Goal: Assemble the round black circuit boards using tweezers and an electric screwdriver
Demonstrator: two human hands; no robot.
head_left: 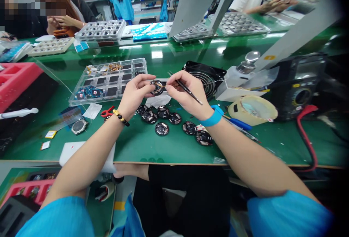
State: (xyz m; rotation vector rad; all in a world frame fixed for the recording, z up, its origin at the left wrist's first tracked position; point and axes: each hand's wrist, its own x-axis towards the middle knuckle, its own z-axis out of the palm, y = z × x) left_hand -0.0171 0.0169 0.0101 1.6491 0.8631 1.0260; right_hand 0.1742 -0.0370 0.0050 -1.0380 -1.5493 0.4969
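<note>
My left hand (137, 93) holds a round black part (157, 87) by its edge, raised over the green table. My right hand (188, 91) has dark tweezers (189, 92) between its fingers, and its fingertips meet the right side of that part. Beneath the hands lie several similar round black parts, among them one (161, 129) set apart in front and a pair to the right, one of which (204, 137) is near my right wrist. A white sheet (158, 100) lies just under the held part.
Behind my left hand is a clear compartment tray (109, 80). A black fan (204, 77), a tape roll (252, 108) and a black meter (300, 91) stand to the right. Red pliers (107, 111) and a watch-like disc (79, 126) lie left. Other people sit across the bench.
</note>
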